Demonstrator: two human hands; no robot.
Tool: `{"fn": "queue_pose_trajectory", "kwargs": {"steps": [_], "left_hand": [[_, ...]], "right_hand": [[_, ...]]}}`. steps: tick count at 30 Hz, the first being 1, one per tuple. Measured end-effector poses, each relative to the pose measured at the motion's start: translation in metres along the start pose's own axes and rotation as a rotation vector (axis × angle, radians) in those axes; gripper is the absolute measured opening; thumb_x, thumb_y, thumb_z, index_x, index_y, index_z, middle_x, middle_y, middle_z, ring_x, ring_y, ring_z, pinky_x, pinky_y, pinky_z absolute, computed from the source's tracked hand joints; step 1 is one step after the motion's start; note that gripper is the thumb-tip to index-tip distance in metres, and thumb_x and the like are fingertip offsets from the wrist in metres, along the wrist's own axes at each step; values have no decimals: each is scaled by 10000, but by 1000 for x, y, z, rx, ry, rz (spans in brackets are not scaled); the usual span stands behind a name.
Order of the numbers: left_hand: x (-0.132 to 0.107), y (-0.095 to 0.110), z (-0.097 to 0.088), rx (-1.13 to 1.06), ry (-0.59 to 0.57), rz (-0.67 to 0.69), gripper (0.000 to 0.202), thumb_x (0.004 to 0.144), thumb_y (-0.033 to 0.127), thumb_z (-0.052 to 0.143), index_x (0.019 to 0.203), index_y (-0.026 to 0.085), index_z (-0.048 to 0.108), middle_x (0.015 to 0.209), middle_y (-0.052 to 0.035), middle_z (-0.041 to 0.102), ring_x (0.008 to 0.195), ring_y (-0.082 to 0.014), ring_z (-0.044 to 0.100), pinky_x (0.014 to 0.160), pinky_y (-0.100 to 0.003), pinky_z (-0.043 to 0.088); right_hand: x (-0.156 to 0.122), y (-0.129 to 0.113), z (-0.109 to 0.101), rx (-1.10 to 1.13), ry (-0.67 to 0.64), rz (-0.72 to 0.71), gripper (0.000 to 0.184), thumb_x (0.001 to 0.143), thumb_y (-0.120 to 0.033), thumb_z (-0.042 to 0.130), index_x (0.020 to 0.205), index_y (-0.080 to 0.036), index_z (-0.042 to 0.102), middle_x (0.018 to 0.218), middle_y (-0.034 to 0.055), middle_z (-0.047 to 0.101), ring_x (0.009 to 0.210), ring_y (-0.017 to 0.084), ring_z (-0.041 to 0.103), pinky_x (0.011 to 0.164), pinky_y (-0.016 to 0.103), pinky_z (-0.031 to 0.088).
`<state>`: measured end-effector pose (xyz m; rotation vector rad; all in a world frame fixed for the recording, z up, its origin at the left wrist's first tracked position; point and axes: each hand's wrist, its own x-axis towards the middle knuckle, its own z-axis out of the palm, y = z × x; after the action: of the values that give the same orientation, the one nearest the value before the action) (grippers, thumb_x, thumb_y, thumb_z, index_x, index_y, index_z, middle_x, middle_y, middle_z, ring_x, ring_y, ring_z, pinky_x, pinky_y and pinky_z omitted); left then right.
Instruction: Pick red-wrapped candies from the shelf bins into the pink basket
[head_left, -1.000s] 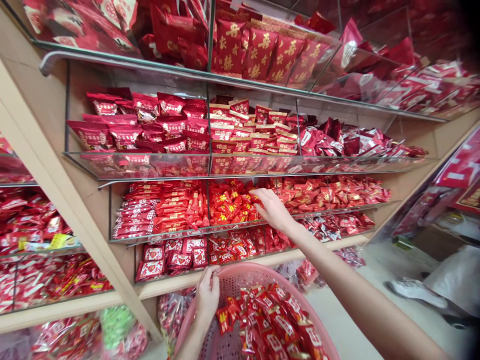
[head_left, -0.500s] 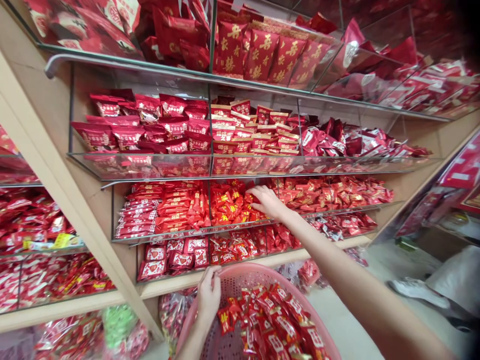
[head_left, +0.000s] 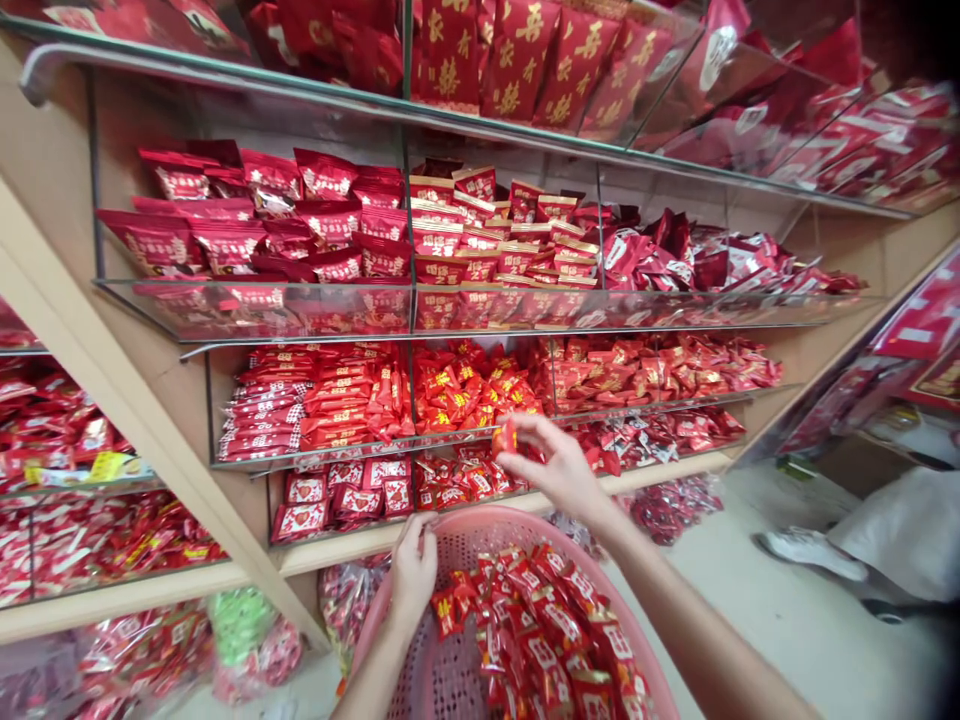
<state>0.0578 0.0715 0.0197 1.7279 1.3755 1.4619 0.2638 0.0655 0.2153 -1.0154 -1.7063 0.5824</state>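
Observation:
My left hand [head_left: 414, 562] is closed over the rim of a pink plastic basket [head_left: 491, 516] with a perforated wall. Inside the basket lies a heap of red-wrapped candies [head_left: 551, 635], mostly toward its right side. My right hand [head_left: 551, 460] pinches a small red-wrapped candy [head_left: 505, 438] between thumb and fingers. It hovers above the far rim of the basket, just in front of the lower shelves. Behind it, red candies with yellow print [head_left: 457, 385] fill a compartment of the shelf. The basket's near part runs out of the frame.
Glass-fronted shelves [head_left: 300, 312] hold several kinds of red packets in divided compartments. A wooden post [head_left: 112, 385] stands at the left. Bagged goods [head_left: 671, 508] lie on the floor under the bottom ledge. At the right, a person's shoe [head_left: 814, 553] rests on the pale floor.
My right hand has drawn back from the shelf compartment, down toward the basket, and a candy now shows in its fingers. My left hand stays on the basket rim. The view has shifted slightly.

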Motion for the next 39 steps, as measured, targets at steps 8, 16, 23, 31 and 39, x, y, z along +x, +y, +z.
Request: {"fn": "queue_pose_trajectory", "kwargs": {"steps": [8,16,23,31,39], "left_hand": [[-1,5,-2,-18,-1,-12,245,821,226,404,953,193,607,948,-61,660,926,-190,608,832,-340,480],[0,2,-1,-23,16,-3,219,815,216,418,913,195,613,917,-51,666,897,-179,618,828,-318,481],[0,1,0,1,8,-8,221,826,225,410,923,195,606,921,-53,666,903,-180,617,838,-327,477],[1,3,-1,-4,1,4,217,824,218,408,919,186,601,915,-56,665,892,-177,620,827,-319,482],[0,0,-1,18,-9,-5,232,840,255,400,924,191,606,926,-55,663,901,-184,614,814,-322,484]], "right_hand": [[-107,58,82,-144,-456,220,389,724,-474,659,987,-204,565,924,6,646,862,175,593,790,289,461],[-160,99,142,-856,-844,14,433,721,-380,675,1054,-115,598,1021,133,652,1037,274,552,988,453,358],[-189,122,174,-1039,-808,-35,286,848,-105,440,1055,-99,636,1076,161,650,1061,274,558,955,512,396],[-195,128,180,-1063,-778,131,391,839,-51,405,1200,-54,552,1182,211,586,1170,297,487,995,550,339],[-137,55,138,-976,-755,286,276,794,-143,535,1052,-113,631,1078,171,633,1100,294,526,976,506,349]]}}
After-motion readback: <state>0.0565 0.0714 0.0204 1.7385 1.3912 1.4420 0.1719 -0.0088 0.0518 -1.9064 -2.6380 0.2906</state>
